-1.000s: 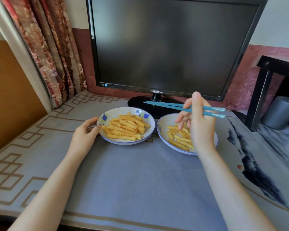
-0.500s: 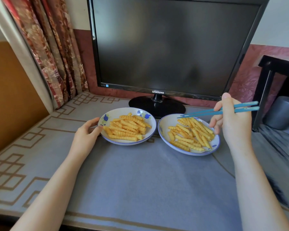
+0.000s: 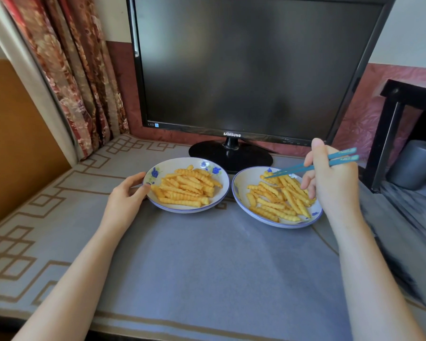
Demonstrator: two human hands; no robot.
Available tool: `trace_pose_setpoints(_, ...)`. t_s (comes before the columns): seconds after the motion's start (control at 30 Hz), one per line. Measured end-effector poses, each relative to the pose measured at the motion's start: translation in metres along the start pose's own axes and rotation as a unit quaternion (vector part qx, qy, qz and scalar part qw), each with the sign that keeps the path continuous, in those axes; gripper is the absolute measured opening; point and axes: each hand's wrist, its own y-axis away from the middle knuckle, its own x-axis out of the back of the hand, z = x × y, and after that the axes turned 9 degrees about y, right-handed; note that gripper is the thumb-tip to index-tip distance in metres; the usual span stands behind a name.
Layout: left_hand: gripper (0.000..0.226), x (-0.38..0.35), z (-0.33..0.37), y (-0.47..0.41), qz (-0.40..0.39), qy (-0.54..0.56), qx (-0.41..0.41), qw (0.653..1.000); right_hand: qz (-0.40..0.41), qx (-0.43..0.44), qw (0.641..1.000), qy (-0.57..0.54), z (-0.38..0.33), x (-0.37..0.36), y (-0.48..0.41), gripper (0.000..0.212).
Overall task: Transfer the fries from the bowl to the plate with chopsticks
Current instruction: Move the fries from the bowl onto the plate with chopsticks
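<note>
Chopsticks [image 3: 346, 159] now lower, tips on fries [image 3: 278, 193] left of right-hand grip [image 3: 330, 185]

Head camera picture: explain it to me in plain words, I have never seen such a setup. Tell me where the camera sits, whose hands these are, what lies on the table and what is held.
There is no machine here. A person wears one wide-angle camera on the head, looking forward and down, so both bare arms reach in from below. The left hand grips the rim of the left white shallow dish with blue flowers, which holds yellow crinkle-cut fries. The right hand holds a pair of teal chopsticks. Their tips are down at a second heap of fries in the right white blue-rimmed dish; whether they pinch one cannot be told. Both dishes sit on a grey-blue table cover with a brown fret border, before a black monitor with a dark screen.
</note>
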Motion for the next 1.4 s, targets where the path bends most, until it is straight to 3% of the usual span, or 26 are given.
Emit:
trace_pose_setpoints(0.27,0.029,0.001,0.001,0.002,0.0,-0.006,0.002,1.0,0.015,-0.009,0.999,-0.03,-0.002,-0.005,0.005,0.047)
trace_pose_setpoints(0.63,0.032,0.0,0.002,0.002,0.001,-0.006,0.007,1.0,-0.041,0.033,0.997,-0.063,-0.007,-0.009,0.009,0.042)
trace_pose_setpoints(0.87,0.031,0.0,0.003,0.002,0.0,-0.007,0.01,1.0,-0.017,0.036,0.995,-0.091,-0.001,0.006,-0.001,0.038)
trace_pose_setpoints(1.4,0.032,0.002,0.0,0.0,-0.001,-0.006,0.011,1.0,-0.025,-0.003,0.999,-0.042,0.012,0.011,-0.01,0.039)
